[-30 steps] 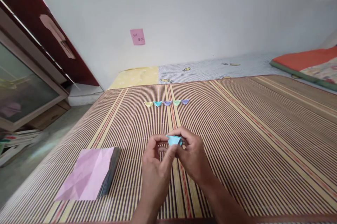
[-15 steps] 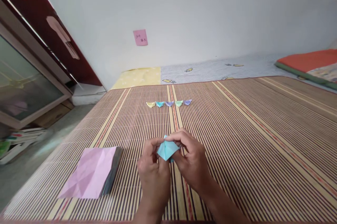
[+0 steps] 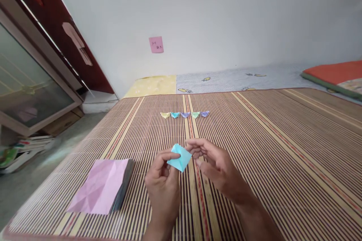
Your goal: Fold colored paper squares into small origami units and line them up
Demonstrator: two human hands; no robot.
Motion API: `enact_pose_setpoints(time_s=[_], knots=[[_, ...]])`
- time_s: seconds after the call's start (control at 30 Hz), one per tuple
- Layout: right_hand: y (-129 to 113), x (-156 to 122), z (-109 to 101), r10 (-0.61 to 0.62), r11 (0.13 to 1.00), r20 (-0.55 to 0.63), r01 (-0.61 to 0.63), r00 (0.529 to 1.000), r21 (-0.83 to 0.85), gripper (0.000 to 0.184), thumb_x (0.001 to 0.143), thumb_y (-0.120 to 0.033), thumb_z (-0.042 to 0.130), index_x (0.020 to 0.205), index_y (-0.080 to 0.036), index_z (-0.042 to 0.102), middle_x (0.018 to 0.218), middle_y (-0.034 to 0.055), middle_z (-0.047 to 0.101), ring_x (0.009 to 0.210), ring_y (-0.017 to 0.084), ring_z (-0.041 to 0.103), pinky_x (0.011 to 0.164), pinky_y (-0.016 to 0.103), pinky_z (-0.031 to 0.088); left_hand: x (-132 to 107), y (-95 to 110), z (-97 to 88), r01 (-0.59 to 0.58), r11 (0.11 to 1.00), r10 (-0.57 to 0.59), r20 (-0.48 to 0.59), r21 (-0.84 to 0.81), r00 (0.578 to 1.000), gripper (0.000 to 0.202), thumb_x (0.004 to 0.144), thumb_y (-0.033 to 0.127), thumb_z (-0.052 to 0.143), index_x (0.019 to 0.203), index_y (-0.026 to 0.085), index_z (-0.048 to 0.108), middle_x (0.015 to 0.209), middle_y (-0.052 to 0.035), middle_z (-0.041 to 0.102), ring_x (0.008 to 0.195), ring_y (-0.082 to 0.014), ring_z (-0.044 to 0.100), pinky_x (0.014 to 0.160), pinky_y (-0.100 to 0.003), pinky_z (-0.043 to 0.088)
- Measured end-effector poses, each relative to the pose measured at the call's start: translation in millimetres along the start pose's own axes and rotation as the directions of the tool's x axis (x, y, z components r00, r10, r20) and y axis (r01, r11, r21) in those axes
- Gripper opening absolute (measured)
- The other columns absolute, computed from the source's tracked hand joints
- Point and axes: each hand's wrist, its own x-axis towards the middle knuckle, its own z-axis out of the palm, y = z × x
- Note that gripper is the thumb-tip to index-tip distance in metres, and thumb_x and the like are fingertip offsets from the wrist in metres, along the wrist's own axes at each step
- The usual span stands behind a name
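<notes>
A light-blue folded paper square (image 3: 183,159), turned so a corner points up, is pinched in my left hand (image 3: 164,177), with the index finger lying across its front. Creases run over its face. Just off the paper's right corner, my right hand (image 3: 216,165) has its fingers loosely curled and apart, with nothing seen in them. Whether a fingertip brushes that corner I cannot tell. Both hands are above the striped bamboo mat (image 3: 254,150).
Several small folded paper pieces, among them a yellow one (image 3: 165,115) and a green one (image 3: 195,114), stand in a row farther back. At left lies a paper stack (image 3: 98,186) with a creased pink sheet on top. Folded orange bedding (image 3: 333,73) lies at far right.
My right hand has let go of the blue paper and moved right. The paper, pointed and partly spread before, now appears as a flat square in my left hand. The view has shifted slightly.
</notes>
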Motion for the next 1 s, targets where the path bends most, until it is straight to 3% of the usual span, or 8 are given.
enact_pose_setpoints(time_s=[0.07,0.17,0.37,0.57,0.63,0.73,0.87,1.0], knots=[[1.4,0.9,-2.5,0.058,0.998,-0.029,-0.057,0.998,0.038,0.025,0.097,-0.027,0.056,0.119,-0.024,0.068,0.108,0.0055,0.071,0.101,0.021,0.067,0.090,0.037,0.054,-1.2,-1.2,0.7,-0.033,0.999,0.032,0.032,0.008,0.999,0.009,0.086,0.018,0.070,0.082,0.026,0.072,0.095,-0.0014,0.072,0.092,-0.0191,0.067,0.078,-0.027,0.051],[6.6,2.9,2.0,0.113,0.992,-0.080,-0.108,0.990,0.061,0.017,0.097,-0.034,0.060,0.097,-0.021,0.071,0.088,0.0025,0.070,0.081,0.017,0.065,0.071,0.029,0.054,-6.0,-4.3,4.4,-0.064,0.998,0.063,0.086,0.015,0.994,0.011,0.087,0.015,0.067,0.085,0.026,0.071,0.097,-0.0021,0.070,0.091,-0.0197,0.067,0.078,-0.029,0.051],[7.6,3.6,8.7,0.138,0.988,-0.115,-0.129,0.984,0.087,0.015,0.093,-0.032,0.064,0.088,-0.019,0.070,0.074,-0.0007,0.063,0.065,0.014,0.057,0.058,0.025,0.047,-10.3,-9.6,9.9,-0.033,0.998,0.034,-0.009,0.047,0.999,0.014,0.083,0.018,0.073,0.093,0.025,0.067,0.090,-0.0006,0.067,0.075,-0.0165,0.062,0.066,-0.026,0.048],[3.4,3.5,4.7,-0.008,0.992,-0.274,-0.026,0.962,-0.120,0.013,0.095,-0.028,0.061,0.086,-0.020,0.067,0.076,0.0001,0.066,0.067,0.015,0.062,0.061,0.026,0.050,-4.6,-1.7,8.4,0.071,0.996,-0.056,0.259,-0.049,0.964,0.009,0.087,0.020,0.066,0.090,0.024,0.073,0.082,-0.0022,0.068,0.070,-0.0168,0.062,0.063,-0.026,0.048],[4.0,3.7,4.5,-0.042,0.984,-0.302,-0.014,0.952,-0.179,0.013,0.095,-0.027,0.060,0.085,-0.021,0.066,0.075,0.0000,0.066,0.066,0.015,0.062,0.061,0.027,0.050,-4.3,-0.1,8.8,0.152,0.983,-0.118,0.291,-0.098,0.949,0.008,0.087,0.024,0.066,0.090,0.022,0.073,0.080,-0.0028,0.069,0.068,-0.0168,0.063,0.061,-0.026,0.048],[4.7,4.3,5.8,-0.059,0.979,-0.285,-0.001,0.957,-0.206,0.012,0.093,-0.023,0.061,0.083,-0.021,0.066,0.077,0.0002,0.067,0.070,0.016,0.063,0.065,0.028,0.051,-6.0,-1.6,10.7,0.270,0.943,-0.217,0.258,-0.193,0.942,0.012,0.083,0.029,0.075,0.084,0.021,0.066,0.073,0.0001,0.066,0.064,-0.0142,0.061,0.059,-0.023,0.049],[4.8,5.5,6.7,0.039,0.993,-0.193,-0.059,0.980,-0.098,0.011,0.093,-0.025,0.060,0.087,-0.020,0.068,0.077,0.0002,0.066,0.069,0.016,0.062,0.062,0.027,0.050,-8.3,-4.7,13.1,0.264,0.935,-0.222,0.193,-0.236,0.956,0.024,0.082,0.027,0.079,0.089,0.022,0.056,0.073,0.0035,0.065,0.063,-0.0106,0.059,0.058,-0.018,0.048],[6.2,4.9,6.4,0.077,0.996,-0.164,-0.084,0.983,-0.039,0.014,0.095,-0.025,0.058,0.085,-0.020,0.066,0.073,-0.0014,0.060,0.064,0.014,0.056,0.058,0.026,0.046,-3.9,-4.3,11.0,0.325,0.924,-0.267,0.271,-0.200,0.925,0.026,0.082,0.028,0.078,0.101,0.021,0.062,0.084,-0.0006,0.071,0.070,-0.0132,0.065,0.060,-0.020,0.052]])
